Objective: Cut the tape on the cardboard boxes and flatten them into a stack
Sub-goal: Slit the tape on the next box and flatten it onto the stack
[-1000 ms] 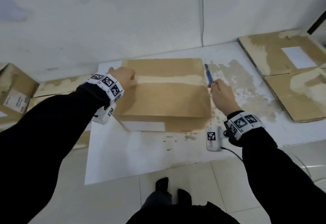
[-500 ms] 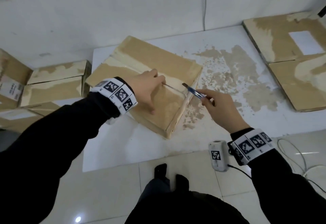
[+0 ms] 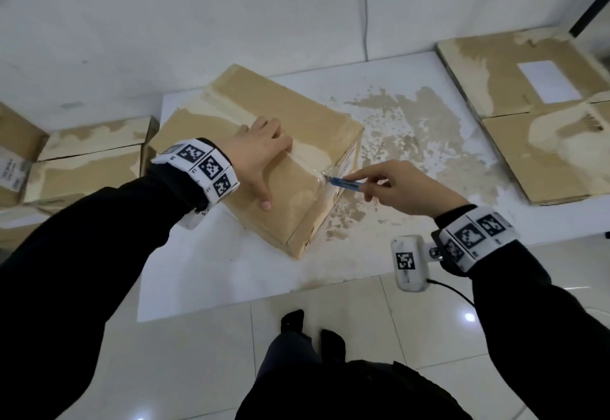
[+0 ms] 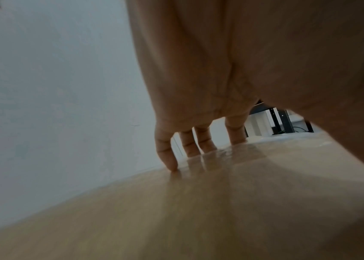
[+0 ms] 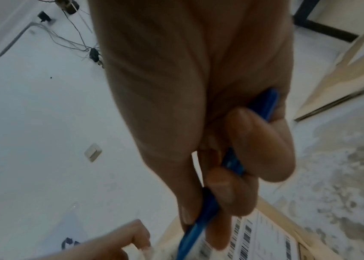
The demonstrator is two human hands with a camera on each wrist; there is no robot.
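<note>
A taped cardboard box (image 3: 297, 129) lies turned at an angle on the white mat (image 3: 211, 264). My left hand (image 3: 260, 155) presses flat on its top, fingers spread straight; the left wrist view shows the fingertips (image 4: 172, 163) on the shiny tape of the box (image 4: 198, 211). My right hand (image 3: 399, 188) grips a blue utility knife (image 3: 343, 182), whose blade tip meets the tape seam at the box's near right edge. In the right wrist view the fingers curl round the blue knife (image 5: 201, 219) above the box end with its barcode label (image 5: 250, 237).
Flattened cardboard (image 3: 534, 115) lies on the right of the mat. Taped boxes (image 3: 89, 162) stand to the left against the wall. A wall (image 3: 231, 23) rises right behind the mat. Worn brown patches (image 3: 412, 129) mark the mat. My feet (image 3: 310, 327) stand on the tiled floor.
The box was turned from square to diagonal. My left hand moved from its left end onto the top. The right hand brought the knife blade down to the tape at the edge.
</note>
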